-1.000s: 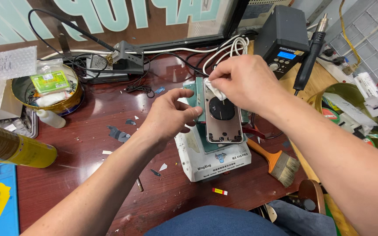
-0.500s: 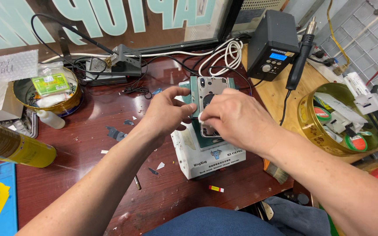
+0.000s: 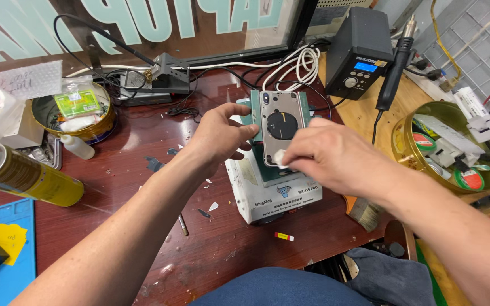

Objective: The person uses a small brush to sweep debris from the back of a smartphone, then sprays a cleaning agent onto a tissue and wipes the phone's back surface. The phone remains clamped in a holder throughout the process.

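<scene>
A phone back housing [image 3: 282, 130] with a dark round coil lies face up on a green pad atop a white box-shaped machine [image 3: 273, 195]. My left hand [image 3: 219, 136] holds the housing's left edge with thumb and fingers. My right hand [image 3: 324, 158] pinches a small white wad [image 3: 279, 157] and presses it on the housing's lower end.
A yellow spray can [image 3: 24, 173] lies at the left, beside a blue mat [image 3: 7, 258]. Two round gold tins [image 3: 80, 116] [image 3: 455, 144] hold small parts. A black soldering station [image 3: 358, 54] with its handpiece [image 3: 393, 71] stands behind; a brush [image 3: 364, 211] lies at the right.
My right hand has slid from the top of the housing down to its lower end with the white wad. The left hand has stayed on the left edge.
</scene>
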